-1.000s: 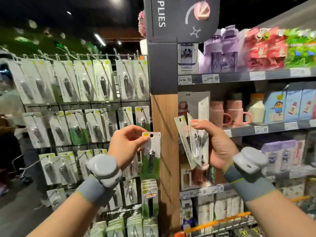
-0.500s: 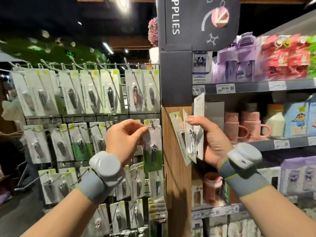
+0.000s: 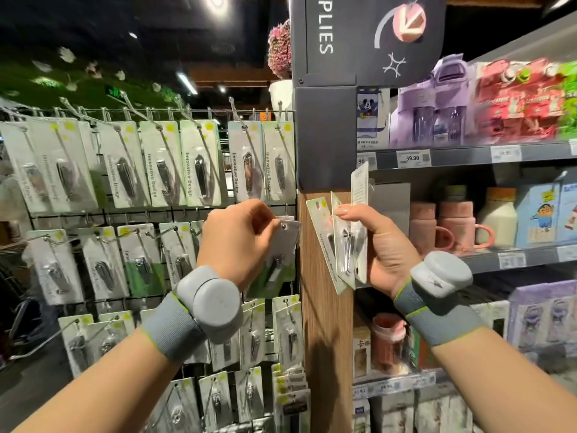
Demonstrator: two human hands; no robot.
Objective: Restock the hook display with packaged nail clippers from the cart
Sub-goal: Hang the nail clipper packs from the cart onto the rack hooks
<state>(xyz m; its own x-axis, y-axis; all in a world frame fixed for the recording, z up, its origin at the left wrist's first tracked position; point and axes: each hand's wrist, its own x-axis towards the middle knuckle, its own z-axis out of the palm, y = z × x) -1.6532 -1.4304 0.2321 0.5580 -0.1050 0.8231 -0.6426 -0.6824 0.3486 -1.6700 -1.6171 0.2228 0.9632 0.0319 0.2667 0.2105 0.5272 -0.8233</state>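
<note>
Centrally, the left hand (image 3: 240, 242) is pinching one nail clipper pack (image 3: 278, 254) by its top corner, thumb and fingers curled onto the card just beside its hang hole. That pack is hanging tilted from the grip, with its lower part trailing down and toward the wrist, and it is lying against the right edge of the hook display (image 3: 150, 214), next to the wooden post (image 3: 324, 307). Whether the hole is sitting on a hook cannot be told.

Across the post from this grip, the right hand (image 3: 384, 251) is clasping a fan of spare packs (image 3: 343, 242), with the thumb pressing across their upper faces and the fingers wrapping behind. About three cards are showing, standing nearly upright and leaning outward from the palm.

Above the left grip, a top row of packaged clippers (image 3: 199, 170) is hanging on long wire hooks; level with and below the grip, further rows are hanging the same way. A grey wrist device (image 3: 215, 304) is sitting on a banded cuff behind each hand.

Beyond the right grip, shelves (image 3: 468, 157) are carrying pink mugs (image 3: 449, 226), purple boxed bottles (image 3: 431, 110) and price tags.
</note>
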